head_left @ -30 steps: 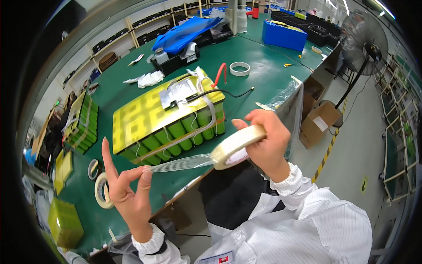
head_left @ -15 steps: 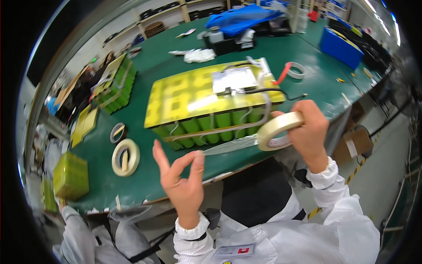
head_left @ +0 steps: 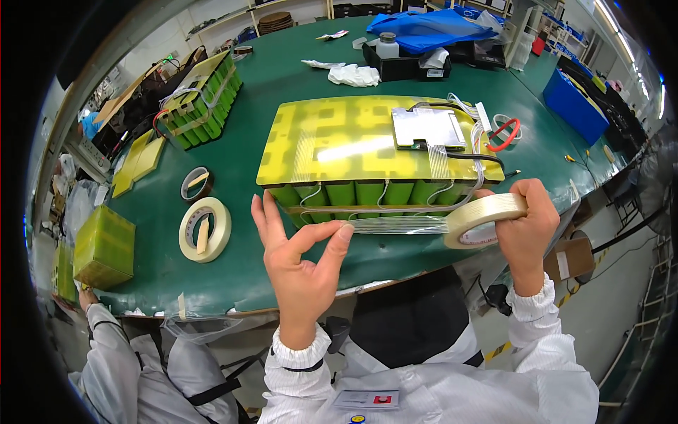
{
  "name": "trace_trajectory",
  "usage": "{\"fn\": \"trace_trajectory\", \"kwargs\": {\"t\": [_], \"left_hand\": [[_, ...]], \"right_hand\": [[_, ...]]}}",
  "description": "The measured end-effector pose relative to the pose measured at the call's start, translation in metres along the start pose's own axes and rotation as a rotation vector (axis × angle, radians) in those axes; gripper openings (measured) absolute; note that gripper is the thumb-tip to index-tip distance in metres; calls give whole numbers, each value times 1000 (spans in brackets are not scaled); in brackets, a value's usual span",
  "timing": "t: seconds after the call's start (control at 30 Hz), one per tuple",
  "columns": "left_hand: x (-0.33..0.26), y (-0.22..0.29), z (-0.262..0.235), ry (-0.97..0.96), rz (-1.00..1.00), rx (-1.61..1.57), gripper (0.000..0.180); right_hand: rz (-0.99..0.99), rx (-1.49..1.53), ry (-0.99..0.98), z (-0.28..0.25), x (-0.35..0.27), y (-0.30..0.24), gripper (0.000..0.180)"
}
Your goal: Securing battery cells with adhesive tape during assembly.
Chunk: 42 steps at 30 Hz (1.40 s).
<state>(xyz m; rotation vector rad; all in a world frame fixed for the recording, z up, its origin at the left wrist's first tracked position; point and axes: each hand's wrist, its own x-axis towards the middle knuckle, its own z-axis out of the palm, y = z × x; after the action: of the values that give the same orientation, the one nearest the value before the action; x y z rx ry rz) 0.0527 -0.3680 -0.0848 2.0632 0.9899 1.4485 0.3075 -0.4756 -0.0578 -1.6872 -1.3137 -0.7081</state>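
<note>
My right hand (head_left: 526,230) grips a roll of clear filament tape (head_left: 484,219) at the near edge of the green table (head_left: 296,78). A strip of tape (head_left: 399,225) runs from the roll to my left hand (head_left: 300,261), which pinches its free end between thumb and forefinger. Just behind the strip lies a large battery pack (head_left: 374,159) of green cells under yellow sheet. A silver board (head_left: 427,128) and wires sit on top of the pack.
A beige tape roll (head_left: 205,228) and a small dark roll (head_left: 195,184) lie left of the pack. Another green cell pack (head_left: 201,99) sits far left, a yellow-green block (head_left: 104,247) at the near left corner. A blue bin (head_left: 575,106) stands right. Another person's white sleeve (head_left: 113,353) is lower left.
The view has swung left and down, closer to the pack. Both hands have dropped in front of the pack's near side, with the tape strip pulled out level between them.
</note>
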Motion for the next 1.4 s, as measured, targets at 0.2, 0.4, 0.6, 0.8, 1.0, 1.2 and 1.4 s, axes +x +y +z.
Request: {"fn": "trace_trajectory", "kwargs": {"t": [0.2,0.4,0.6,0.8,1.0,1.2,1.4], "left_hand": [[-3,2,4,17,-74,-70,12],[-15,29,10,-53,-78,14,13],[-34,64,37,-30,-155,73,12],[-48,61,44,154,-176,-54,10],[-65,43,-12,-286,-178,-204,17],[-52,25,-58,-300,-281,-215,18],[-51,-20,-45,-98,-298,-284,14]], "right_hand": [[48,87,-30,1,1,7,27],[-4,69,8,4,11,33,45],[-13,125,-36,0,25,62,45],[-35,253,-538,-50,32,69,38],[-249,719,-1126,-74,47,64,38],[51,1015,-1494,-68,38,18,45],[161,813,-1335,-74,23,-35,45]]}}
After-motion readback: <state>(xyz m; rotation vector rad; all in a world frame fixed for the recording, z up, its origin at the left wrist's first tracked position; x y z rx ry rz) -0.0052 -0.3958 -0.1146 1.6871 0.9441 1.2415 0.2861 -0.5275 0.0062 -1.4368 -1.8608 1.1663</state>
